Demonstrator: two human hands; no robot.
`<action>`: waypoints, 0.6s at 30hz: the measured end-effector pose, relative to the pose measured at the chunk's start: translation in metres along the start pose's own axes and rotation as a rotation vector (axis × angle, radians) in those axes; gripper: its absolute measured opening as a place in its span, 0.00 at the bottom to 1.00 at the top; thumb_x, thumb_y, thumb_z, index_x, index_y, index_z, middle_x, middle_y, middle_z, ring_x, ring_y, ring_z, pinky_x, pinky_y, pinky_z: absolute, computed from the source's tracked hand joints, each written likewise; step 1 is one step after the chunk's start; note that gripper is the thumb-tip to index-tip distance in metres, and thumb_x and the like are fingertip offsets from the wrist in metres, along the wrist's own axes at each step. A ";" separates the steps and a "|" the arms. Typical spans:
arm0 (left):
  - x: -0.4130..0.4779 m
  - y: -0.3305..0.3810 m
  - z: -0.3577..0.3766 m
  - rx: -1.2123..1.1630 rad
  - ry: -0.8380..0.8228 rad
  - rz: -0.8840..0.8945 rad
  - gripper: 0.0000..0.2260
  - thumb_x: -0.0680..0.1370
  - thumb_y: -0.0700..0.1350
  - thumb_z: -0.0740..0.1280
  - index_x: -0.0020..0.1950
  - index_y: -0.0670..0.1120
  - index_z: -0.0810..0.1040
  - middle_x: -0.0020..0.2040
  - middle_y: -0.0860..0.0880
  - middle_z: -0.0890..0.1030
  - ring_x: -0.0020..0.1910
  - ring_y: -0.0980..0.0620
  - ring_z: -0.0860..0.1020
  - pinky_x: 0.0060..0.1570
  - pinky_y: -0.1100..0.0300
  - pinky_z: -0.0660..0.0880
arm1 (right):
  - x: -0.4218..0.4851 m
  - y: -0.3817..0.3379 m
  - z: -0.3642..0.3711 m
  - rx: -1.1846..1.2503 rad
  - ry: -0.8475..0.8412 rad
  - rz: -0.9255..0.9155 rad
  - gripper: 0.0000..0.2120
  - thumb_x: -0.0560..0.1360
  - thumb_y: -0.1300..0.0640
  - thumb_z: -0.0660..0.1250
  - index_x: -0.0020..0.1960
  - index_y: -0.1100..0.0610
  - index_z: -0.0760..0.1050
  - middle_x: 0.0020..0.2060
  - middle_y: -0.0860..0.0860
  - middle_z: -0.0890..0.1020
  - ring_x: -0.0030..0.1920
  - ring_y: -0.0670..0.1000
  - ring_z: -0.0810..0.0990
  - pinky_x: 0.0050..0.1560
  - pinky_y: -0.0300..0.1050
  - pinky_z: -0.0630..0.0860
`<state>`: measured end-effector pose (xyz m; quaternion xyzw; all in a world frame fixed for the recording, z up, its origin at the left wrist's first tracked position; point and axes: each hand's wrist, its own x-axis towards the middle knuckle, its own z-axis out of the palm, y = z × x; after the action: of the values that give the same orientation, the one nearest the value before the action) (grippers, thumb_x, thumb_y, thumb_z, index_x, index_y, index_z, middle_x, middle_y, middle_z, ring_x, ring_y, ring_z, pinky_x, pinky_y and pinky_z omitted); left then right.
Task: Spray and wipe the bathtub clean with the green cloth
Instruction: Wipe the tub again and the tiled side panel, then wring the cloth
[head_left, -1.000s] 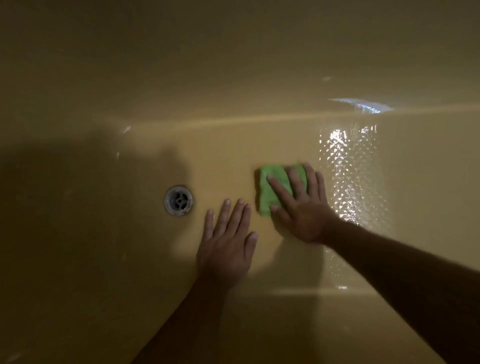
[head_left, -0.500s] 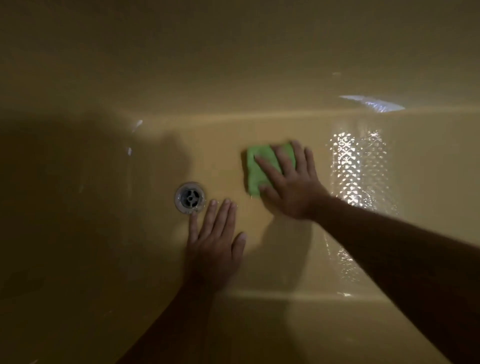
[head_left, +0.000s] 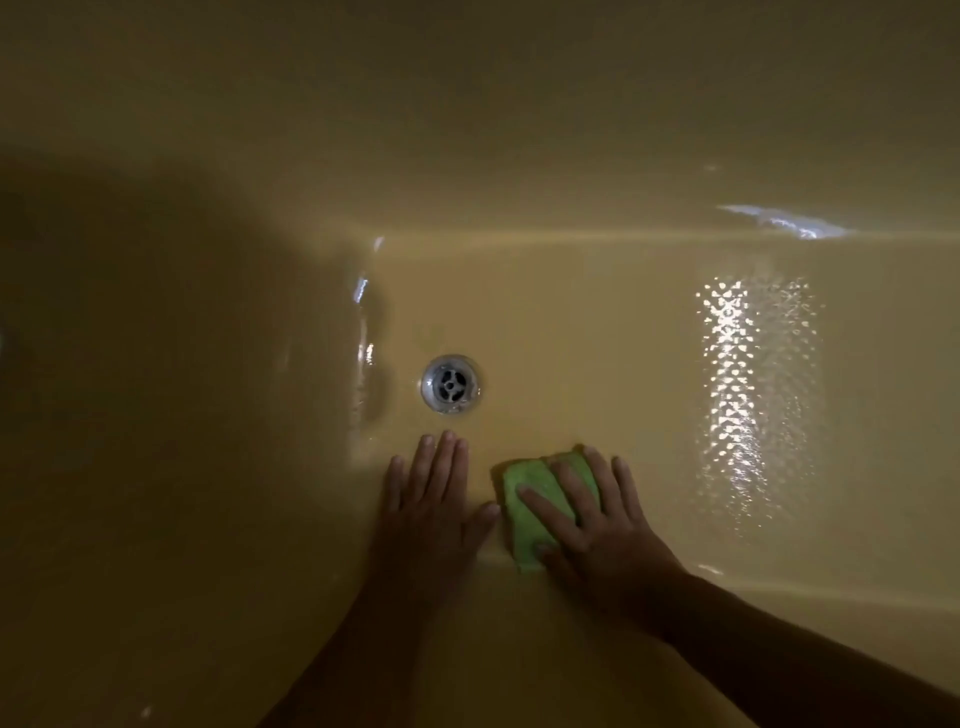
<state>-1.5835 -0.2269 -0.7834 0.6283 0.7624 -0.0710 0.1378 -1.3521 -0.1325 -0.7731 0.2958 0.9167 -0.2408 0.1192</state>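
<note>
I look down into a yellow bathtub (head_left: 571, 312) in dim light. The folded green cloth (head_left: 524, 512) lies on the tub floor near its front edge. My right hand (head_left: 597, 525) presses flat on the cloth with straight, spread fingers. My left hand (head_left: 431, 499) rests flat on the tub floor just left of the cloth, thumb close to it, holding nothing. No spray bottle is in view.
A round metal drain (head_left: 451, 384) sits in the tub floor just beyond my left fingertips. A wet, textured patch (head_left: 748, 395) glints to the right of the cloth. The tub's left end lies in deep shadow.
My right hand has dragged the cloth toward me, from beyond and right of the drain to the near edge of the floor. My left hand stays flat below the drain.
</note>
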 end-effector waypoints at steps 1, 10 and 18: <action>0.001 -0.002 -0.001 0.006 -0.002 0.009 0.35 0.85 0.67 0.50 0.82 0.43 0.64 0.83 0.44 0.61 0.83 0.44 0.57 0.78 0.35 0.57 | 0.003 -0.002 -0.002 0.000 -0.010 -0.013 0.30 0.83 0.36 0.52 0.83 0.45 0.58 0.77 0.60 0.68 0.78 0.72 0.58 0.73 0.70 0.53; 0.016 -0.001 0.002 0.004 0.120 -0.002 0.35 0.83 0.65 0.59 0.80 0.41 0.68 0.81 0.43 0.66 0.82 0.44 0.62 0.75 0.33 0.60 | 0.174 0.036 -0.056 0.025 0.162 0.242 0.32 0.82 0.36 0.46 0.84 0.44 0.51 0.84 0.58 0.52 0.82 0.69 0.46 0.77 0.75 0.39; 0.016 -0.022 -0.010 -0.025 -0.118 0.071 0.44 0.80 0.74 0.45 0.83 0.43 0.61 0.83 0.45 0.60 0.83 0.45 0.58 0.79 0.40 0.55 | 0.123 -0.001 -0.034 0.051 0.104 0.261 0.32 0.82 0.38 0.49 0.84 0.45 0.56 0.81 0.62 0.60 0.80 0.72 0.49 0.74 0.78 0.47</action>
<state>-1.6087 -0.2137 -0.7800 0.6479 0.7309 -0.0934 0.1930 -1.4536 -0.0563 -0.7879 0.4276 0.8688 -0.2310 0.0942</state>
